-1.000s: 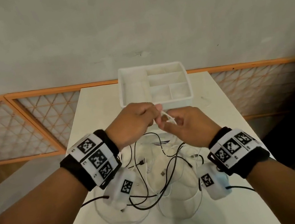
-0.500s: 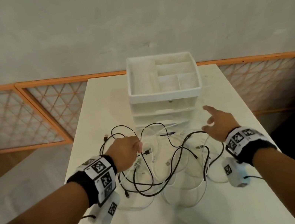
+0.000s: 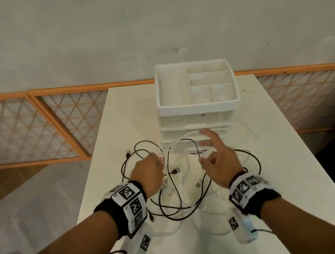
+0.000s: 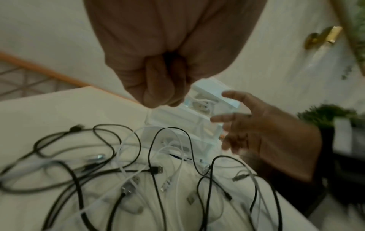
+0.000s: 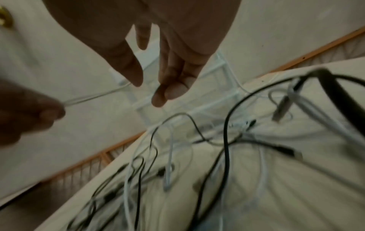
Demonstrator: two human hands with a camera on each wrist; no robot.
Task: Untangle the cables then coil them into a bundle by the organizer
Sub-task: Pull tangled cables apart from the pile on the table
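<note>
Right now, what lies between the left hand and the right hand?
In the head view, a thin white cable pinched by the left hand and a black cable loop lie before the open right hand.

Black wristbands (image 3: 119,214), white tag-marked cubes, bare forearms.

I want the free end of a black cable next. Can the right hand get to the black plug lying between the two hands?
Probably yes. The right hand is open and holds nothing, and the black plug lies uncovered on the table just to its left. The left hand, pinching a white cable, sits beside it, not over it.
</note>
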